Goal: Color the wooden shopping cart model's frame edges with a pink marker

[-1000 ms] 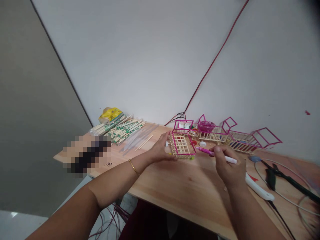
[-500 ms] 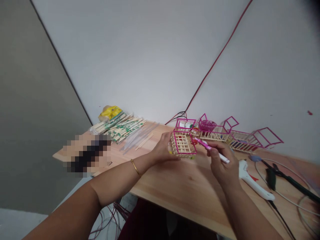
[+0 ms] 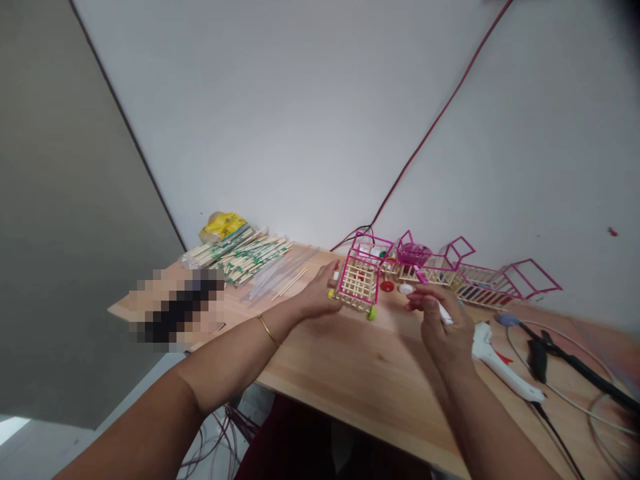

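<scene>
My left hand [image 3: 320, 292] grips the left side of a small cart made of wooden sticks [image 3: 359, 280], with magenta-painted edges and a yellow-green wheel [image 3: 371, 313] at its lower corner. In my right hand [image 3: 447, 320] is a white-handled paintbrush [image 3: 445, 313], its magenta tip pointing up and left toward a cup of magenta paint [image 3: 414, 254]. The brush tip is apart from the cart. Red [image 3: 387, 287] and white [image 3: 405, 289] round caps lie between my hands.
Stick carts with magenta frames [image 3: 483, 287] line the wall at right. A white glue gun [image 3: 507, 370] and black-handled tool [image 3: 570, 363] with cables lie at right. At left are bundled skewers [image 3: 255, 259], clear glue sticks [image 3: 275, 277], two loose sticks [image 3: 290, 283] and a yellow bag [image 3: 223, 228].
My right hand has drawn the brush from beside the cart's right edge, and its tip now points toward the paint cup. The cart has tilted in my left hand, showing its wheels more.
</scene>
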### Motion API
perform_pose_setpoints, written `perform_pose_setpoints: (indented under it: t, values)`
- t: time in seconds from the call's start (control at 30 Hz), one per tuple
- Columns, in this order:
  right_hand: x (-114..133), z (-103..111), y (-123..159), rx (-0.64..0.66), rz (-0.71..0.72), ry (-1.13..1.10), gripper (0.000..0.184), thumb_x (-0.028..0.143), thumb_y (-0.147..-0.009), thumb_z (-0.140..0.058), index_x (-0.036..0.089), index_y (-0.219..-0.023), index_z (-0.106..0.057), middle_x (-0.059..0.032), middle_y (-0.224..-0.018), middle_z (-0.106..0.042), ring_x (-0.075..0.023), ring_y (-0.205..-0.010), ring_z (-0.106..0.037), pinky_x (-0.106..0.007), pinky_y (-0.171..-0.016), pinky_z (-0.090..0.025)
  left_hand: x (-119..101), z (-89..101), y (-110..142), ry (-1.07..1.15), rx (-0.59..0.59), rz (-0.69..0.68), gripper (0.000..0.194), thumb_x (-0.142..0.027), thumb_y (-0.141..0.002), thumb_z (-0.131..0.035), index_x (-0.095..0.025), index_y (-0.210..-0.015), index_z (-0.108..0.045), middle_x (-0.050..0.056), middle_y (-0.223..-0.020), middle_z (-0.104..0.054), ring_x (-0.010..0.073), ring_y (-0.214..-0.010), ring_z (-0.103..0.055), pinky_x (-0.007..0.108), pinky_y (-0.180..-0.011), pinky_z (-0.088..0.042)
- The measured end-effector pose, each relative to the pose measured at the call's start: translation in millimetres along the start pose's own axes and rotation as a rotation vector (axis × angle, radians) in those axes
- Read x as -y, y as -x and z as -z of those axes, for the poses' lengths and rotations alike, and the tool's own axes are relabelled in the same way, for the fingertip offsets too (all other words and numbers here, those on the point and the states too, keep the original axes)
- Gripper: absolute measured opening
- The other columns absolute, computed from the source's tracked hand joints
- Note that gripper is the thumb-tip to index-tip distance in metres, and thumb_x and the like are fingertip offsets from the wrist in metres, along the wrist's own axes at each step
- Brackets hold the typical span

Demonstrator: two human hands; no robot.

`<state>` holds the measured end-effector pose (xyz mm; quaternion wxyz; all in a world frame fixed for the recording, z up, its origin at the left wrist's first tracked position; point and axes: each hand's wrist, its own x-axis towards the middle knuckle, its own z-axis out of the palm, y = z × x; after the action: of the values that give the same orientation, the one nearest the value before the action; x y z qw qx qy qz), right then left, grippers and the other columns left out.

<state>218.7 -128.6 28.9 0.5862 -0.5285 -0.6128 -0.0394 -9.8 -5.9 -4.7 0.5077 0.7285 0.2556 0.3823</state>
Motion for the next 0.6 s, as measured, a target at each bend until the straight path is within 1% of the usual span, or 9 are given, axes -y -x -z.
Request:
perform_pose_setpoints:
  t: [0.1,0.2,0.3,0.43,0.6]
  values:
    - [0,-2,-1,-0.006,0.042,0.075,0.025,0.039,-0.093,-0.057,0.020,-0.107,-0.065,-0.0035,-0.081,-0.071,-0.0176,-0.076,-0.068,-0.033,-0.072,-0.053,6,2.7,-4,0.078,-0.012,0.026,0.105,-0.014,-0.059,-0.075,-0.020,-0.150,-0.025,0.023,-0.151,-0.036,0.0280,-0.116,-0.063,0.042,-0.091,-0.057]
    - [-2,-3,-2,0.000,0.062,0.139,0.025,0.037,-0.092,-0.059,0.020,-0.110,-0.064,-0.0054,-0.091,-0.073,-0.0188,-0.082,-0.069,-0.035,-0.076,-0.053,8,4.6,-8,0.169,-0.035,0.036,0.100,-0.015,-0.059,-0.076,-0.019,-0.147,-0.030,0.021,-0.148,-0.043,0.0284,-0.123,-0.059,0.043,-0.099,-0.052]
    - [-5,-4,-2,0.016,0.058,0.152,0.025,0.038,-0.091,-0.060,0.021,-0.108,-0.064,-0.0061,-0.095,-0.073,-0.0190,-0.081,-0.070,-0.035,-0.076,-0.053,6,5.3,-10,0.271,-0.054,0.033,0.093,-0.018,-0.059,-0.077,-0.018,-0.144,-0.036,0.018,-0.144,-0.048,0.0284,-0.129,-0.055,0.043,-0.107,-0.046]
    - [-5,-5,-2,0.021,0.051,0.165,0.024,0.038,-0.091,-0.060,0.021,-0.106,-0.064,-0.0053,-0.096,-0.073,-0.0179,-0.079,-0.069,-0.033,-0.075,-0.052,-1,6.0,-9,0.406,-0.062,0.038,0.086,-0.019,-0.061,-0.077,-0.019,-0.140,-0.042,0.016,-0.145,-0.050,0.0284,-0.128,-0.056,0.041,-0.105,-0.046]
    - [-4,-6,-3,-0.040,0.053,0.207,0.024,0.040,-0.089,-0.061,0.022,-0.104,-0.065,-0.0053,-0.096,-0.072,-0.0196,-0.087,-0.068,-0.032,-0.077,-0.051,-11,6.7,-7,0.547,-0.031,0.052,0.077,-0.019,-0.060,-0.080,-0.019,-0.133,-0.052,0.014,-0.136,-0.060,0.0272,-0.119,-0.062,0.037,-0.100,-0.048]
